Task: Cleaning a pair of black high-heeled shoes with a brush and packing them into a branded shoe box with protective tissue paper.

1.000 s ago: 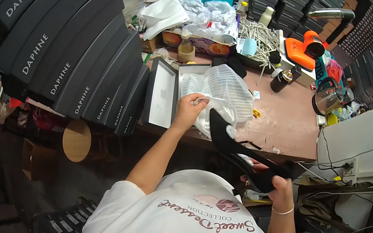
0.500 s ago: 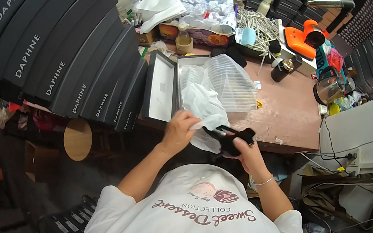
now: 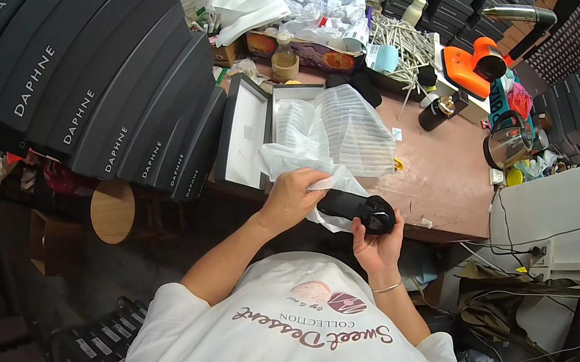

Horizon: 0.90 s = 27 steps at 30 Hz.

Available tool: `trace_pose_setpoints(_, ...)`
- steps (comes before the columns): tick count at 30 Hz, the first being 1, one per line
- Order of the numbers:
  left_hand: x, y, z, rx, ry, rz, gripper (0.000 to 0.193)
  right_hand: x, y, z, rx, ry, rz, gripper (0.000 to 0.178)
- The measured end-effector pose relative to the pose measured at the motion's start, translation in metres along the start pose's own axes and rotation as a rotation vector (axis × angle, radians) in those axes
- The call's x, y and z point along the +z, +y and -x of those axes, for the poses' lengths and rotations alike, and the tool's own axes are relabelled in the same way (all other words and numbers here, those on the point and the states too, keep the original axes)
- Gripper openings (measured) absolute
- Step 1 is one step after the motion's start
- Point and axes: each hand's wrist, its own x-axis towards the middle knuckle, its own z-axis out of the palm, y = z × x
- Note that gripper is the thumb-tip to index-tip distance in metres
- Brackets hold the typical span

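Observation:
A black shoe (image 3: 344, 205) lies crosswise between my hands, just off the table's front edge. My right hand (image 3: 381, 244) is closed round its right end. At the other end, my left hand (image 3: 291, 200) pinches white tissue paper (image 3: 280, 159) against the shoe. Part of the paper hangs below and behind the shoe. Beyond my hands an open shoe box (image 3: 248, 122) rests on the table, its dark-edged lid beside it on the left. Translucent ribbed wrapping (image 3: 356, 127) spills from the box toward the right.
Dark shoe boxes (image 3: 87, 63) form a tall stack at the left. Along the back of the table (image 3: 451, 181) stand a carton of crumpled paper (image 3: 318, 13), a heap of white sticks (image 3: 405, 43), an orange device (image 3: 468, 71), a dark bottle (image 3: 436, 113) and a glass jug (image 3: 508, 145).
My right hand has turned the shoe so it lies flatter and lengthwise between my hands. The left hand has drawn the tissue paper nearer, up against the shoe.

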Motion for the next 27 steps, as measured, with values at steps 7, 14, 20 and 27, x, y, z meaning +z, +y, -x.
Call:
trace_pose_setpoints(7,0.021,0.036,0.018,0.544,0.124,-0.118,0.035,0.013,0.066,-0.031,-0.569,0.029,0.748,0.035)
trace_pose_setpoints(14,0.014,0.023,0.022,0.613,0.156,0.062,0.04,0.039,0.041,-0.037,-0.433,-0.326,0.422,0.051)
trace_pose_setpoints(20,0.041,0.028,0.023,0.69,0.042,0.116,0.04,-0.011,0.017,-0.062,-0.495,-0.158,1.096,0.05)
trace_pose_setpoints(27,0.037,0.014,-0.005,0.573,-0.243,-0.012,0.047,0.007,-0.014,-0.108,-0.435,-0.187,1.059,0.046)
